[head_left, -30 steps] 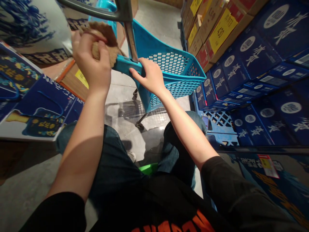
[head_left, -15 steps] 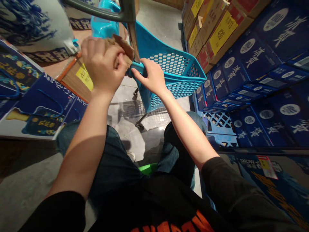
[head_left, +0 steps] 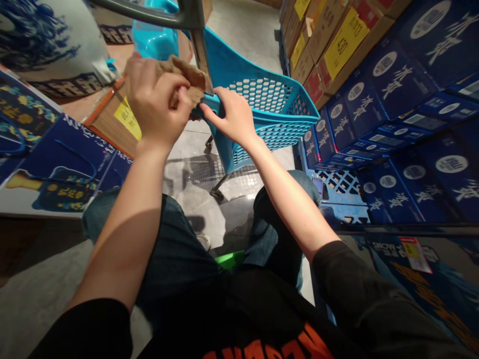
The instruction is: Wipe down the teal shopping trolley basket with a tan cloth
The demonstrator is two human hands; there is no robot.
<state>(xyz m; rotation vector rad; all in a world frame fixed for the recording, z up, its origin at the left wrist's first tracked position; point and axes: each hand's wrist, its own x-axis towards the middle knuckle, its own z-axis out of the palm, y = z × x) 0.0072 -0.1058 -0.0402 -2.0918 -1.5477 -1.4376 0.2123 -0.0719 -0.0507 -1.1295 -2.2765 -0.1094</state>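
Observation:
A crumpled brown cloth (head_left: 179, 67) is bunched in my left hand (head_left: 155, 99), whose fingers are closed round it beside the cart's frame. My right hand (head_left: 234, 117) grips the upper rear corner of the blue shopping cart (head_left: 262, 104), thumb toward me and fingers over the rim. The cloth lies against the cart's edge just left of my right hand. Above both hands runs the cart's grey handle (head_left: 149, 15). What lies under the cloth is hidden.
Blue boxes (head_left: 385, 104) are stacked on the right, on a blue plastic pallet (head_left: 340, 197). Brown cartons (head_left: 329, 50) with yellow price signs stand farther back. To the left are large blue-and-white jars (head_left: 48, 45) and blue gift boxes (head_left: 75, 164). A cart wheel (head_left: 217, 193) rests on the tiled floor.
My left hand and the cloth have shifted slightly left and down along the cart's edge. My right hand keeps its grip on the cart, and the view has moved a little.

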